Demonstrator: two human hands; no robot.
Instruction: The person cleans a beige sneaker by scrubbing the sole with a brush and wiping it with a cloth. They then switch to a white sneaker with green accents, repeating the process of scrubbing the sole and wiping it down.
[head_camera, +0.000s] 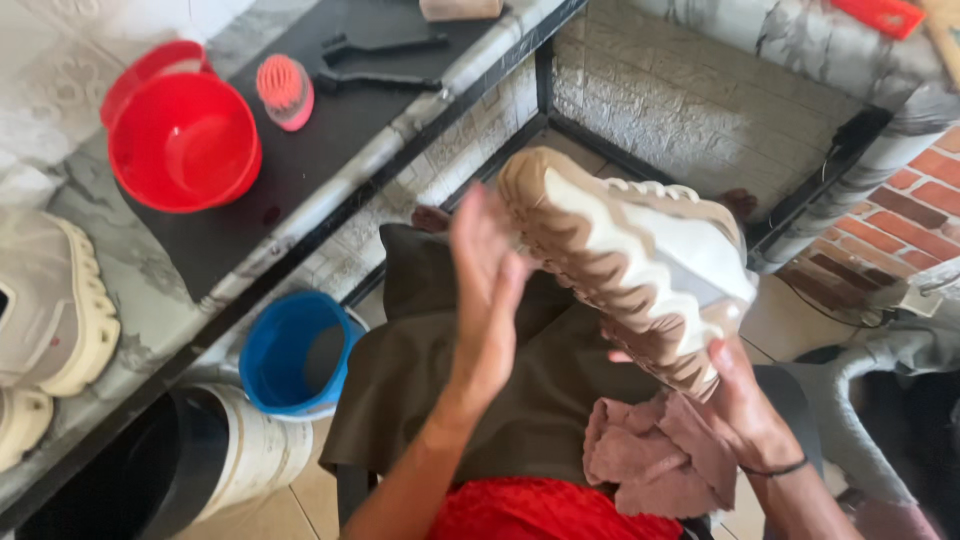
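Head view is showing the right hand (742, 400) gripping a chunky white and tan shoe (640, 255) by one end above the lap, while the left hand (487, 290), flat and unclenched, is touching its sole. Held so narrowly, the shoe is at risk of slipping onto the pink cloth (655, 455) below.

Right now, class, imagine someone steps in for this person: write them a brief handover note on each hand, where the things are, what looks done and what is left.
Left hand: open, flat against the heel end of the shoe, holding nothing.
Right hand: gripping the shoe from below at its toe end, sole turned up.
A pink cloth lies on the lap by the right hand. A red bowl and a pink brush sit on the table; a blue bucket stands on the floor.
Done: the sole's white parts look fairly clean.
Left: brown patches on the sole may be dirt or colour; cannot tell.
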